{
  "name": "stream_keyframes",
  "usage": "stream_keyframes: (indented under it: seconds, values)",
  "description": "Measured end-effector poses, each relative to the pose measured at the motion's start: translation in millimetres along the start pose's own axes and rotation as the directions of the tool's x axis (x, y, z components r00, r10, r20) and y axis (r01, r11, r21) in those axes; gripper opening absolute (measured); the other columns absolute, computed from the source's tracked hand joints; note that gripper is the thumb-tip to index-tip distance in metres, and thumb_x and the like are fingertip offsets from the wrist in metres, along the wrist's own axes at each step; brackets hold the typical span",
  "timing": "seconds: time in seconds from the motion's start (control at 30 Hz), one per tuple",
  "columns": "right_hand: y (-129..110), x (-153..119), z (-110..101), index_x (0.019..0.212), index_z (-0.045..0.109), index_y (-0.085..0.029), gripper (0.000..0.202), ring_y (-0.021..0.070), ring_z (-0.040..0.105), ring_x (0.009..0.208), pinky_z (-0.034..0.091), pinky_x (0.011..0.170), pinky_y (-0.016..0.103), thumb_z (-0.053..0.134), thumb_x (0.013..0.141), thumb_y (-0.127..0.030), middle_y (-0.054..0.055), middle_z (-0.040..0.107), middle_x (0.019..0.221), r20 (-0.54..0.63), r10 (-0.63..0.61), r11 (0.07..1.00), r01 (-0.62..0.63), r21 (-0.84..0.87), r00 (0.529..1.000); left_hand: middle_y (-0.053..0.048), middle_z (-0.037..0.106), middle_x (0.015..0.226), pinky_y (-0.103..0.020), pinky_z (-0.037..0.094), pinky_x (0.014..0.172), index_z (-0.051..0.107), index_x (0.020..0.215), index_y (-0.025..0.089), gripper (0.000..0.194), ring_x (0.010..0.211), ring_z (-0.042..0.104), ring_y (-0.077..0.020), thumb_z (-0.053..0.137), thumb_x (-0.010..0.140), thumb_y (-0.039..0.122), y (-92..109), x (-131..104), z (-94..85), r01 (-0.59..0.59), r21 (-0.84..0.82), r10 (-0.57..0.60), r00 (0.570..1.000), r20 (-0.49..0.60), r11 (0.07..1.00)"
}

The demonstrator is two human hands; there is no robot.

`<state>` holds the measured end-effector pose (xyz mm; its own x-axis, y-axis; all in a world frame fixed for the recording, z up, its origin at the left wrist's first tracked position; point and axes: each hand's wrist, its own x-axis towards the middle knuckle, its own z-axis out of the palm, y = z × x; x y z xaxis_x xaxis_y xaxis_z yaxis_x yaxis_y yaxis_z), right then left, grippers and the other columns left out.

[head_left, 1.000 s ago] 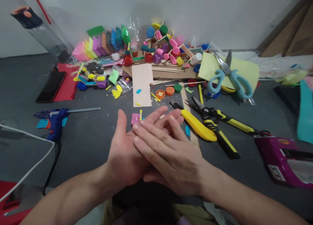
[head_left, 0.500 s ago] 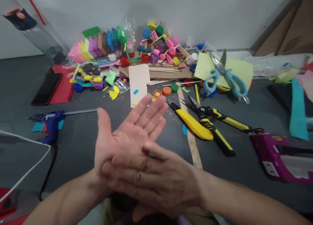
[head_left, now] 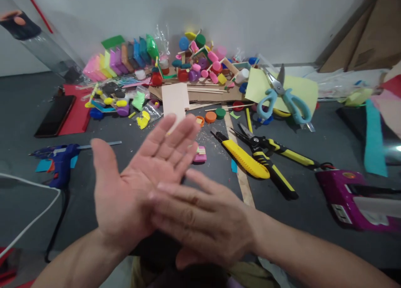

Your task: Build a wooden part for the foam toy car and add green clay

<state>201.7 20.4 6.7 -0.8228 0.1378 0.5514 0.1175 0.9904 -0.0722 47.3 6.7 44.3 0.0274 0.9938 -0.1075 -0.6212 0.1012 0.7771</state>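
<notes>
My left hand (head_left: 134, 188) is held palm up above the grey table, thumb and fingers stretched out. Across the heel of that palm lies my right hand (head_left: 203, 217), its back toward me and its fingers straight and flat. Whether anything sits between the two palms is hidden. Just beyond my left fingertips is a small pink piece (head_left: 200, 155) with pale strips on top, partly covered. A cream card (head_left: 174, 102) lies farther back, its near end behind my fingers. To the right are a yellow utility knife (head_left: 246, 157) and black-and-yellow cutting pliers (head_left: 272, 169).
At left lie a blue glue gun (head_left: 61, 162) with its cord and a dark phone (head_left: 55, 114). Coloured clay packs (head_left: 120, 58) and small clay-and-stick models (head_left: 203, 64) line the wall. Blue-handled scissors (head_left: 278, 89) rest on yellow paper; a purple device (head_left: 343, 196) sits far right.
The right hand has slid over the left palm as the left hand shifted left. The pink piece now shows past the left fingers. The view has shifted slightly.
</notes>
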Motion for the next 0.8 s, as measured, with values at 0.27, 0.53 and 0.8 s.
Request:
stream_keyframes:
  seconds: [0.27,0.53,0.8]
  values:
    - [3,-4,-4,0.139,0.057,-0.012,0.049,0.0236,0.038,0.148,0.005,0.128,0.052,0.031,0.107,-0.038,0.007,0.053,0.153,-0.019,0.130,0.989,-0.131,-0.072,0.991,-0.006,0.068,0.135,-0.045,0.055,0.104,0.073,0.122,0.026,0.082,0.140,0.051,-0.0312,0.019,0.091,0.080,1,0,0.6,0.086,-0.030,-0.085,0.996,0.020,0.996]
    - [9,-6,4,0.132,0.060,-0.017,0.038,0.0207,0.042,0.146,0.008,0.130,0.044,0.039,0.105,-0.032,0.004,0.059,0.148,-0.086,0.220,0.972,-0.226,-0.071,0.972,-0.005,0.068,0.136,-0.041,0.042,0.118,0.070,0.122,0.022,0.083,0.140,0.051,-0.0275,0.024,0.089,0.083,-7,1,3.3,0.256,-0.232,-0.240,0.966,0.097,0.938]
    - [11,-11,-1,0.114,0.064,-0.025,0.017,0.0180,0.061,0.128,0.027,0.127,0.043,0.060,0.097,-0.025,0.001,0.075,0.122,-0.232,0.337,0.942,-0.324,0.091,0.913,-0.003,0.062,0.144,-0.041,0.034,0.123,0.068,0.123,0.024,0.085,0.145,0.045,-0.0256,0.016,0.089,0.083,-13,0,4.0,0.306,-0.288,-0.272,0.950,0.152,0.908]
